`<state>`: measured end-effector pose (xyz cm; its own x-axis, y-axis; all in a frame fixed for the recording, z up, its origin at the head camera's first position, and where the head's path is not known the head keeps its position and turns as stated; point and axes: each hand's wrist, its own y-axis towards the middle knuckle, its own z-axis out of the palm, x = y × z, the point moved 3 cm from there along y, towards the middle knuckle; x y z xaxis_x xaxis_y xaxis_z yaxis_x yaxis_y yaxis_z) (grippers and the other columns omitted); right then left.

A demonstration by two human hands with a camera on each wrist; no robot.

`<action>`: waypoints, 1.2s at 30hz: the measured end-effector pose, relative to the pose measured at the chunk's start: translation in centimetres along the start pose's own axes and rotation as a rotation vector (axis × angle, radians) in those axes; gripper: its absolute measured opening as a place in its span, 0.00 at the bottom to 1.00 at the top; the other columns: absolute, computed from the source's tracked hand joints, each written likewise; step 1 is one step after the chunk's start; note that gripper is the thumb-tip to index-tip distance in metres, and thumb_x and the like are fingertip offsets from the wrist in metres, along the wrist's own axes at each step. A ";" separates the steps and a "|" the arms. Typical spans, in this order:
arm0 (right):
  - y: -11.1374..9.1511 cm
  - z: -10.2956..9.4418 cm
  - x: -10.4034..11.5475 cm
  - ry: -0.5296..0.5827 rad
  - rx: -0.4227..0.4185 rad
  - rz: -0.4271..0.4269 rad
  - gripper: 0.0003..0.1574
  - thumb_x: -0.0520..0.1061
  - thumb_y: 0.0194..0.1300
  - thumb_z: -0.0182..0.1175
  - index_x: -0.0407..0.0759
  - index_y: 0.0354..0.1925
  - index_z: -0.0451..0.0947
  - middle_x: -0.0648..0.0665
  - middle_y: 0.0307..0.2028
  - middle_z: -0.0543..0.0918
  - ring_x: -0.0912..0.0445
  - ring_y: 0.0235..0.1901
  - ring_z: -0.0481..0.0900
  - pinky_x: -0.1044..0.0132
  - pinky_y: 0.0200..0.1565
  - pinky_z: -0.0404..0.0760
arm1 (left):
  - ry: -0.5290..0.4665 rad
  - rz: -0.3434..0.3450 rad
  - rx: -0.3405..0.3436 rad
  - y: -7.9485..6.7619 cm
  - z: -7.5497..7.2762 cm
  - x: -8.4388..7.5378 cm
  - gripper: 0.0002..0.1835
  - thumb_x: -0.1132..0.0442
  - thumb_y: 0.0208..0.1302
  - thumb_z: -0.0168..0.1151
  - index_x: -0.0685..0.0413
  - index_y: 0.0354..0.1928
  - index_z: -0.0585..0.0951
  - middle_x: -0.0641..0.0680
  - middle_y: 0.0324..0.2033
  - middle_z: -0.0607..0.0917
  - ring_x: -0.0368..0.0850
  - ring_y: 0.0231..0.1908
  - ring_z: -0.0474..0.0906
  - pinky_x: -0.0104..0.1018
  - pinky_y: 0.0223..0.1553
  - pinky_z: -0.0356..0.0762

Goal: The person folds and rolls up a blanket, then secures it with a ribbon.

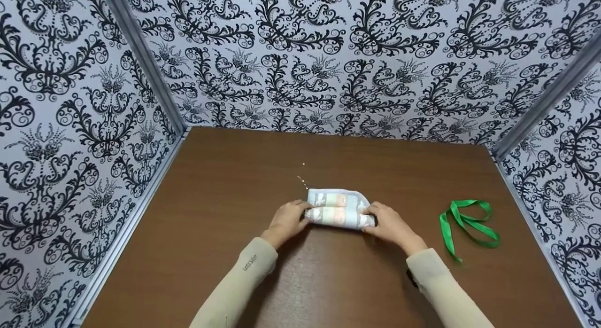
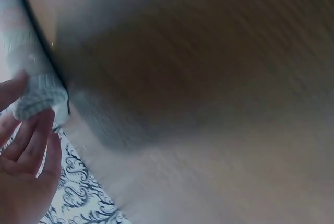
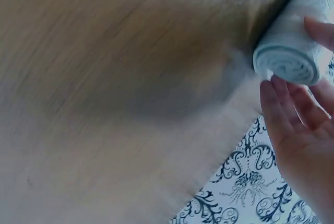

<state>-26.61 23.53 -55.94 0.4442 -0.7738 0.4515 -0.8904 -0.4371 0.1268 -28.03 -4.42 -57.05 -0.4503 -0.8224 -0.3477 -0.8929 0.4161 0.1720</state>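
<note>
A small towel (image 1: 334, 213) with pastel stripes lies in the middle of the brown table, its near part rolled up and a short flat part behind the roll. My left hand (image 1: 287, 221) grips the left end, thumb on the near side. At the right end, my right hand (image 1: 392, 227) holds the roll between thumb and fingers. In the right wrist view the end of the rolled towel (image 3: 287, 65) shows a tight spiral. The left wrist view has the other end of the towel (image 2: 42, 91) between thumb and fingers.
A green ribbon (image 1: 469, 222) lies loosely looped on the table (image 1: 225, 177) to the right. Thin pale thread-like specks (image 1: 303, 181) trail from the towel's far left corner. Walls (image 1: 305, 60) with black scroll patterns enclose the table at the back and sides.
</note>
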 end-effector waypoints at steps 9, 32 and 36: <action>-0.3 -0.6 -1.0 0.153 0.106 0.097 0.28 0.50 0.63 0.68 0.30 0.52 0.81 0.33 0.49 0.84 0.38 0.52 0.81 0.42 0.55 0.78 | -0.300 -0.094 0.057 0.2 -0.1 0.7 0.17 0.53 0.64 0.67 0.54 0.51 0.84 0.58 0.51 0.87 0.58 0.54 0.82 0.50 0.57 0.79; 0.8 -0.4 -2.1 0.285 -0.023 0.385 0.18 0.49 0.66 0.66 0.37 0.44 0.75 0.41 0.36 0.80 0.53 0.34 0.76 0.63 0.38 0.74 | -0.499 -0.514 0.104 2.2 -0.4 -0.1 0.19 0.53 0.66 0.65 0.61 0.50 0.79 0.62 0.47 0.85 0.58 0.51 0.81 0.51 0.55 0.78; 1.2 -0.3 -1.6 0.202 -0.105 0.296 0.16 0.45 0.63 0.68 0.38 0.42 0.74 0.40 0.38 0.75 0.49 0.38 0.74 0.59 0.42 0.71 | -0.447 -0.494 0.017 2.3 -0.4 -0.2 0.16 0.55 0.63 0.69 0.52 0.46 0.74 0.58 0.46 0.79 0.56 0.44 0.79 0.48 0.44 0.77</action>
<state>-28.40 24.42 -56.22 0.1464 -0.7491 0.6461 -0.9874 -0.1501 0.0497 -29.96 -3.42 -56.25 0.0600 -0.6793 -0.7314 -0.9921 0.0405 -0.1190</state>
